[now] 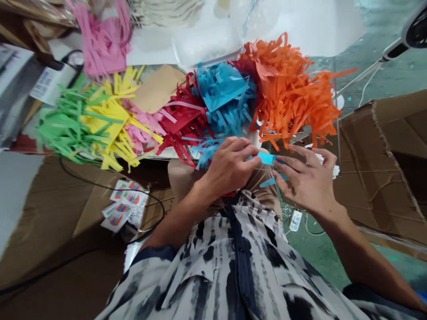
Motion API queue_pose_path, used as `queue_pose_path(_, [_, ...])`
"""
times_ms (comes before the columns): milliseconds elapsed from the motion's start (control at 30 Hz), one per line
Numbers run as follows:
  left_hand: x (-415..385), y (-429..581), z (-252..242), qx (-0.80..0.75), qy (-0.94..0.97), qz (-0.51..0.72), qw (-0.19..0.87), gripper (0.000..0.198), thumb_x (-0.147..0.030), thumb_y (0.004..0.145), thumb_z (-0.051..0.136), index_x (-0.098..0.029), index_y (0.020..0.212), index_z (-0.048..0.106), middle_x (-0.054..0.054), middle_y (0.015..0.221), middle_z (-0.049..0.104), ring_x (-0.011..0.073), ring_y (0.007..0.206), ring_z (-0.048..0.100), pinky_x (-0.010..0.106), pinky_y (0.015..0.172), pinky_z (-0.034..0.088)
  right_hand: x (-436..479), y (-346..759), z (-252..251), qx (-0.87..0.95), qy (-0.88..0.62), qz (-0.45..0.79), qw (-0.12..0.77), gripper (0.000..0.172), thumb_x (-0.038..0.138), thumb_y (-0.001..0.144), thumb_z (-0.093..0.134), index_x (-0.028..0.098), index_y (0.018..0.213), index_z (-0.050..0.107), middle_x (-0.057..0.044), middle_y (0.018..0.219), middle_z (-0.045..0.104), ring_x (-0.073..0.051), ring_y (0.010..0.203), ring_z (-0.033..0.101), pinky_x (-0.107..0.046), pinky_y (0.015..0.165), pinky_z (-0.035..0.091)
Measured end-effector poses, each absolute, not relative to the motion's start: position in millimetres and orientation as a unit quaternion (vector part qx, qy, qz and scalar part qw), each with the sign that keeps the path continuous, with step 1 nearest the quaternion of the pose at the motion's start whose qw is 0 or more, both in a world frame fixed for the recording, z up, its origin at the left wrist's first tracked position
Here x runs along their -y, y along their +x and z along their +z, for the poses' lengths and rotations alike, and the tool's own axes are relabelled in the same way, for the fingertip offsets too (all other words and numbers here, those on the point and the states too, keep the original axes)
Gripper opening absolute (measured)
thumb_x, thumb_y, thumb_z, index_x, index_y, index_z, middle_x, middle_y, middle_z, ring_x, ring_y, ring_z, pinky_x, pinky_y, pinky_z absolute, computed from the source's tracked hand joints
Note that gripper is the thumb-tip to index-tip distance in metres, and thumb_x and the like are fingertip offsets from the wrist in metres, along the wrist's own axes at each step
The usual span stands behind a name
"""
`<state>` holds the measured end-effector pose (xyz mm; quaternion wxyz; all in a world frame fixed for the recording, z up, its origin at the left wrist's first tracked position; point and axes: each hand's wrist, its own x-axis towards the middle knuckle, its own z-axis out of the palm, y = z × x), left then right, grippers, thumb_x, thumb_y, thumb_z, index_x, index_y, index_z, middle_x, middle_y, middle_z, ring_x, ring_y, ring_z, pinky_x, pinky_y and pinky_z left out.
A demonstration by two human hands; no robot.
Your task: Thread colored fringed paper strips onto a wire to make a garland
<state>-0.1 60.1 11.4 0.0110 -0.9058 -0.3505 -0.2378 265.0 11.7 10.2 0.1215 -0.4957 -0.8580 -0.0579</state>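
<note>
My left hand (230, 166) is closed, pinching one end of a blue paper strip (267, 158) just above my lap. My right hand (308, 178) pinches the same strip from the other side, fingers partly stretched, and another bit of blue paper (268, 182) hangs below it. Both hands sit at the near edge of a table heaped with cut paper strips: blue (222, 95), orange (293, 93), red (182, 122), yellow (111, 120), green (66, 126) and pink (103, 42).
Cardboard sheets (380, 164) lie at the right and at the lower left (66, 231). Small packets with coloured prints (125, 204) and a black cable (100, 184) lie on the left cardboard. A white fan (410, 35) stands at the top right, over a green floor (316, 253).
</note>
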Motion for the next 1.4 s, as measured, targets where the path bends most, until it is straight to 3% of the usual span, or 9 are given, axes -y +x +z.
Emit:
queue_pose_path(167, [-68,23,-1,0.335,-0.930,-0.150,-0.037,0.025,-0.013,0.108,0.049,-0.017,0.100,0.073,0.008,0.097,0.074,0.0224,0.090,0.063,0.037,0.079,0.050,-17,253,10,0.855,-0.490,-0.102,0.137,0.017,0.039,0.105,0.063,0.027,0.105,0.075,-0.002,0.116,0.084,-0.029,0.130,0.063,-0.052,0.113,0.028])
queue_pose_path(300, [-72,15,-5,0.342,-0.925,-0.160,-0.041,0.024,-0.014,0.108,0.049,-0.015,0.105,0.073,0.008,0.100,0.073,0.0228,0.091,0.062,0.036,0.084,0.051,-22,244,1,0.859,-0.484,-0.090,0.140,0.021,0.036,0.107,0.059,0.024,0.116,0.074,-0.005,0.116,0.082,-0.029,0.124,0.063,-0.049,0.108,0.030])
queue_pose_path(467, [-72,12,-6,0.356,-0.917,-0.164,-0.079,0.022,-0.031,0.109,0.057,-0.015,0.105,0.073,0.009,0.106,0.073,0.0239,0.098,0.061,0.037,0.090,0.050,-27,240,-5,0.839,-0.527,-0.050,0.127,0.024,0.032,0.110,0.051,0.024,0.106,0.074,-0.007,0.107,0.081,-0.029,0.119,0.062,-0.047,0.100,0.030])
queue_pose_path(800, [-75,-1,-5,0.476,-0.859,-0.173,-0.078,0.022,-0.040,0.106,0.064,-0.020,0.098,0.072,0.007,0.100,0.076,0.0282,0.100,0.063,0.042,0.081,0.041,-30,245,-8,0.801,-0.588,-0.062,0.093,0.036,0.040,0.111,0.043,0.020,0.097,0.069,-0.011,0.093,0.073,-0.033,0.104,0.060,-0.049,0.095,0.028])
queue_pose_path(1067, [-81,1,-3,0.494,-0.852,-0.164,-0.065,0.024,-0.040,0.103,0.069,-0.020,0.090,0.069,0.008,0.093,0.074,0.0290,0.095,0.062,0.042,0.077,0.040,-39,244,1,0.802,-0.593,-0.048,0.060,0.033,0.042,0.110,0.045,0.022,0.093,0.066,-0.010,0.090,0.073,-0.033,0.105,0.059,-0.049,0.093,0.029])
queue_pose_path(1233, [-78,9,0,0.494,-0.849,-0.180,-0.051,0.016,-0.036,0.104,0.067,-0.021,0.103,0.072,0.009,0.105,0.076,0.0300,0.104,0.063,0.045,0.087,0.043,-35,239,0,0.801,-0.586,-0.086,0.085,0.022,0.036,0.108,0.052,0.023,0.101,0.068,-0.010,0.099,0.076,-0.033,0.112,0.061,-0.050,0.095,0.029])
queue_pose_path(1300, [-75,14,-2,0.456,-0.865,-0.204,-0.039,0.014,-0.028,0.108,0.061,-0.024,0.110,0.074,0.006,0.113,0.078,0.0276,0.111,0.063,0.047,0.098,0.042,-32,236,-5,0.821,-0.544,-0.110,0.135,0.015,0.027,0.108,0.054,0.026,0.108,0.069,-0.006,0.107,0.080,-0.029,0.115,0.063,-0.048,0.097,0.029])
queue_pose_path(1400, [-72,15,-10,0.384,-0.895,-0.224,-0.010,0.027,-0.021,0.111,0.052,-0.030,0.105,0.077,-0.001,0.108,0.081,0.0220,0.113,0.064,0.046,0.108,0.037,-27,236,-11,0.847,-0.468,-0.141,0.209,0.016,0.018,0.105,0.061,0.029,0.113,0.068,0.003,0.108,0.083,-0.023,0.112,0.065,-0.045,0.094,0.030])
